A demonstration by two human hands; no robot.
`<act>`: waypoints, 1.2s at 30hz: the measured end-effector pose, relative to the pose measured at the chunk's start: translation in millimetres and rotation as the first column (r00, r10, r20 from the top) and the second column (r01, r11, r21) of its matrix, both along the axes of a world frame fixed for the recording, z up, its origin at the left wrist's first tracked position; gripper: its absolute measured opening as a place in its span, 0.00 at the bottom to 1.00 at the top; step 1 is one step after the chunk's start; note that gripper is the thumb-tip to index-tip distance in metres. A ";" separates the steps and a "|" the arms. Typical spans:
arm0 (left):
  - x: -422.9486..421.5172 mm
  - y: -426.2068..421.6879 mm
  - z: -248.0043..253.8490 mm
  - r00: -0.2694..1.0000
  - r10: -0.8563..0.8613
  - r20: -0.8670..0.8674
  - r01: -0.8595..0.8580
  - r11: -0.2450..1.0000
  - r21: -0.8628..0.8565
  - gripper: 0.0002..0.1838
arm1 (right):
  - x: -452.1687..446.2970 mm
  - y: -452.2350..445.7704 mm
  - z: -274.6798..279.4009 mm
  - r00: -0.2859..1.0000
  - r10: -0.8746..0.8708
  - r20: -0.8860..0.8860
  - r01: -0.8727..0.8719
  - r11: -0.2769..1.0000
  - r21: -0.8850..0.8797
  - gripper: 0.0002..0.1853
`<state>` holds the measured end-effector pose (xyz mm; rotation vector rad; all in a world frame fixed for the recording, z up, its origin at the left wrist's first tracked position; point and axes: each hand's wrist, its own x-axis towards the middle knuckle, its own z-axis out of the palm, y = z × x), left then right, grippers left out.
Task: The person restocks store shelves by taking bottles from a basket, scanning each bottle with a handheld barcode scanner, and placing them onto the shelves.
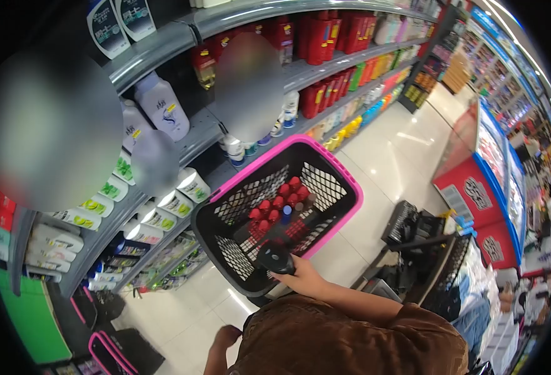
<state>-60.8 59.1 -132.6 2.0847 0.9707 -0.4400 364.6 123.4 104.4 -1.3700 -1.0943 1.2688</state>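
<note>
From here the right hand (286,267) grips a black device (275,257) at six o'clock in the basket (355,184), red-capped bottles (278,203) at the device's twelve — the left hand (228,335) hangs at its seven, full or not I can't tell.

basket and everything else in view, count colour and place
basket: one, black with pink rim, centre
red caps: several, red, inside basket
blue cap: one, blue, inside basket
black object: one, black, at basket edge
shelves: several, grey, left and top
shelf bottles: many, mixed colours, on shelves
freezer: one, red-blue, right
floor: one, pale, around basket
top: one, brown, bottom centre
left hand: one, bare, lower centre
right hand: one, bare, gripping black object
</note>
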 end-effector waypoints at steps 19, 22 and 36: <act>240.0 -62.1 34.5 0.844 0.521 -0.125 -0.405 0.774 0.487 0.19 | 121.5 56.3 -1.8 0.965 0.260 0.042 -0.257 0.964 -0.065 0.06; 243.2 -53.9 54.9 0.840 0.452 -0.300 -0.387 0.887 0.252 0.12 | 119.5 55.7 6.3 0.929 0.362 0.077 -0.353 0.929 -0.112 0.07; 210.4 -163.9 138.0 0.475 0.758 0.448 -0.862 0.296 0.412 0.10 | 98.0 54.1 7.2 0.880 0.469 0.074 -0.458 0.880 -0.128 0.07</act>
